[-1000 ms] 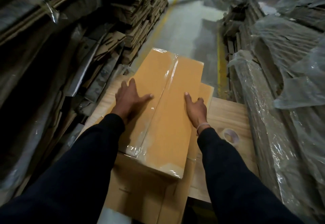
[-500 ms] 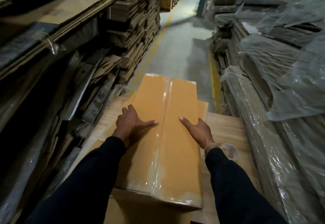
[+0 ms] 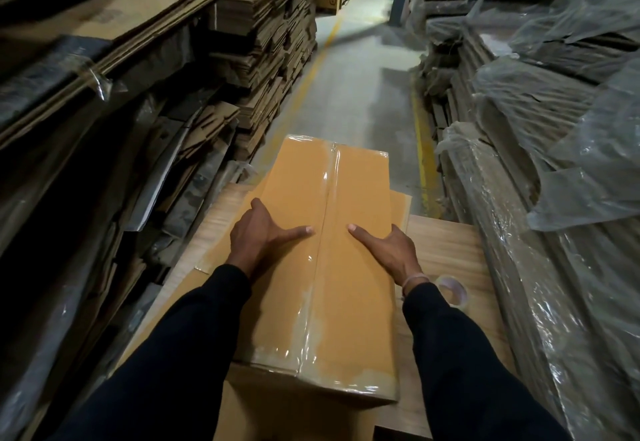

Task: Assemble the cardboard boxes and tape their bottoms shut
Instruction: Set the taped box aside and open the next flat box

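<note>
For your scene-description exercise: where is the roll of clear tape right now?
In the head view, the tape roll lies on the wooden table, right of the taped box, just beyond the right hand's wrist.

Box [image 3: 353, 267] tan; sleeves [image 3: 467, 354] black; table [image 3: 460, 260] woodgrain.
</note>
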`<action>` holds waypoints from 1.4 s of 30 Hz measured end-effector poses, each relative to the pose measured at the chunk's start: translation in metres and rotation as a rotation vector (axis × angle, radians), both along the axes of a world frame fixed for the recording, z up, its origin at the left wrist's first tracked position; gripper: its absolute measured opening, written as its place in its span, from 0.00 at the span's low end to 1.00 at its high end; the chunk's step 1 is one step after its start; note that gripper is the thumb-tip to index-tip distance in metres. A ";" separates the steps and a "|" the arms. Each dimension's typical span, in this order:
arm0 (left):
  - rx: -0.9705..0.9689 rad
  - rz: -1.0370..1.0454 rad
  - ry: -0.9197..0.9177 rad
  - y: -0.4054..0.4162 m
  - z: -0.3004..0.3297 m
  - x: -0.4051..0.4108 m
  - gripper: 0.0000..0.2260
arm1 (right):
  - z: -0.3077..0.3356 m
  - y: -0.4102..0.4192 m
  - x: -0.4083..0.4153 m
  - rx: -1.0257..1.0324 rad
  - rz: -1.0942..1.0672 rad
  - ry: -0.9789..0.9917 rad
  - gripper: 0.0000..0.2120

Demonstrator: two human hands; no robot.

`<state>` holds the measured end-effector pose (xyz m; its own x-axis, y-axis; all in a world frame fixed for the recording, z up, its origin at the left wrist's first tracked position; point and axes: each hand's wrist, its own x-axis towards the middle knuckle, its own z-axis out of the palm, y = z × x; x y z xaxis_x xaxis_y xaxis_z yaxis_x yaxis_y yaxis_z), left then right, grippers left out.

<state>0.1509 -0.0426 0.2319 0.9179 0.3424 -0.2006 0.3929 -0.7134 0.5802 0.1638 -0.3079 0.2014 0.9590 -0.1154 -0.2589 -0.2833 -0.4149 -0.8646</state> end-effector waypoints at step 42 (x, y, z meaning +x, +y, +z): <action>-0.422 -0.071 -0.743 -0.020 0.065 -0.002 0.33 | 0.071 -0.030 0.005 0.020 0.037 -0.528 0.46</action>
